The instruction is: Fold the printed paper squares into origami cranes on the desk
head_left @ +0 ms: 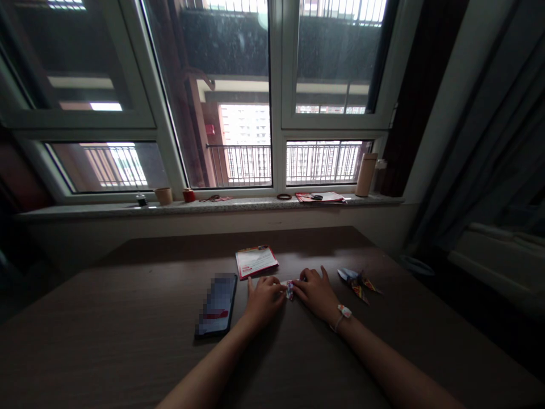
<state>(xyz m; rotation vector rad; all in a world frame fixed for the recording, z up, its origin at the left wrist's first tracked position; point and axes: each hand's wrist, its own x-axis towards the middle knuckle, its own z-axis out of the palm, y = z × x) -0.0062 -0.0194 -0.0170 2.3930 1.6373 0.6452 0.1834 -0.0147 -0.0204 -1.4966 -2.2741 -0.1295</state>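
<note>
A small piece of folded printed paper (289, 290) lies on the table between my two hands. My left hand (264, 298) has its fingertips closed on the paper's left side, with the thumb side toward me. From the other side, my right hand (317, 289) grips the right edge, one finger raised away from it. Fingers cover part of the paper, so its full shape is hidden. Right of my right hand sit folded paper shapes (359, 282) with pointed ends. A stack of printed sheets (256, 262) lies just beyond my left hand.
A phone (217, 307) lies on the brown table (128, 318) left of my left hand. Along the windowsill (251, 203) stand a paper cup (163, 196), a red spool-like object (188, 195), scissors (210, 198), a dark ring (284, 196), more printed sheets (330, 197) and a tall bottle (366, 175).
</note>
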